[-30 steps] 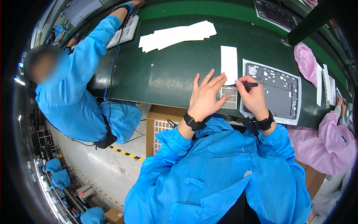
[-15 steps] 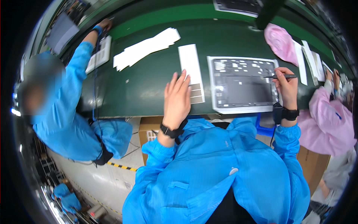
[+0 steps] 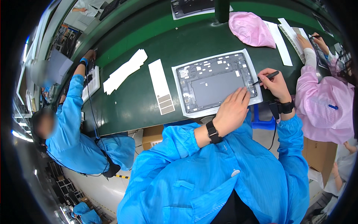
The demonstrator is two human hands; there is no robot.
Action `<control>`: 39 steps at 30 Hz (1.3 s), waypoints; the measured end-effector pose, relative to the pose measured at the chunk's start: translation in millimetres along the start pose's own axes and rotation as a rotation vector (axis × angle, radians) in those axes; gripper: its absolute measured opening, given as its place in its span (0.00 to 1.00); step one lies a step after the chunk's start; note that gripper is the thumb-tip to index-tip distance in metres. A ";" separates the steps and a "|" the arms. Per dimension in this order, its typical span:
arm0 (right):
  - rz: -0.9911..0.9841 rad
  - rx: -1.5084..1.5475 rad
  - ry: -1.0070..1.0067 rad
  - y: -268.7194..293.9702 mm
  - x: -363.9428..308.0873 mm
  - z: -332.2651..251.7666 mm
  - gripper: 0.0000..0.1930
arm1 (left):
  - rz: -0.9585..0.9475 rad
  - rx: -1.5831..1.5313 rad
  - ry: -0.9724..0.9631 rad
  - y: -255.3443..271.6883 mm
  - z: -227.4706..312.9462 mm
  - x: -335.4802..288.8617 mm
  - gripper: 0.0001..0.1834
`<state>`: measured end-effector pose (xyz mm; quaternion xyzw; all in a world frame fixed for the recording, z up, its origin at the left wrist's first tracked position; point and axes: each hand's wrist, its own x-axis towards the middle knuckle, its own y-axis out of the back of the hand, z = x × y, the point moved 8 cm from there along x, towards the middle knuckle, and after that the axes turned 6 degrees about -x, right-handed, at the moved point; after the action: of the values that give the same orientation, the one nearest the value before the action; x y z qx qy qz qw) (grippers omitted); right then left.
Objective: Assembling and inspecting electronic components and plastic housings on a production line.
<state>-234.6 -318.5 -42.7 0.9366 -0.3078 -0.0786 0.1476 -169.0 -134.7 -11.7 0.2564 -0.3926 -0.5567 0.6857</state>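
Observation:
A dark tablet-like panel with many small white pieces on it lies on a white sheet in front of me. My left hand rests on the panel's lower right part, its fingers stretched out flat and holding nothing. My right hand grips black tweezers just right of the panel. Their tips point left at the panel's right edge; whether they hold a piece is too small to tell. Left of the panel, a white label strip with several grey rectangles at its near end lies on the green table.
A fan of white strips lies farther left. A pink cloth cap and another white strip are at the far right. Behind stands a dark post beside another panel. Co-workers sit on both sides, in blue and pink.
My left hand has left the label strip and moved right onto the panel. My right hand with the tweezers is now at the panel's right edge. The whole view has shifted and turned.

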 end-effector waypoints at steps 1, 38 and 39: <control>0.009 0.009 0.005 0.4 -0.2 -2.3 0.07 | -0.002 0.019 0.011 -3.0 -0.2 1.9 0.28; 0.363 0.256 0.042 39.6 -0.9 38.4 0.09 | 0.177 0.601 0.017 -25.0 13.4 28.8 0.17; 0.403 0.306 0.041 43.5 -1.3 45.9 0.10 | 0.272 0.630 -0.015 -18.6 19.1 27.7 0.17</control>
<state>-270.7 -361.5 -71.9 0.8693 -0.4934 0.0190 0.0231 -193.2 -164.5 -8.7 0.3965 -0.5811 -0.3133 0.6379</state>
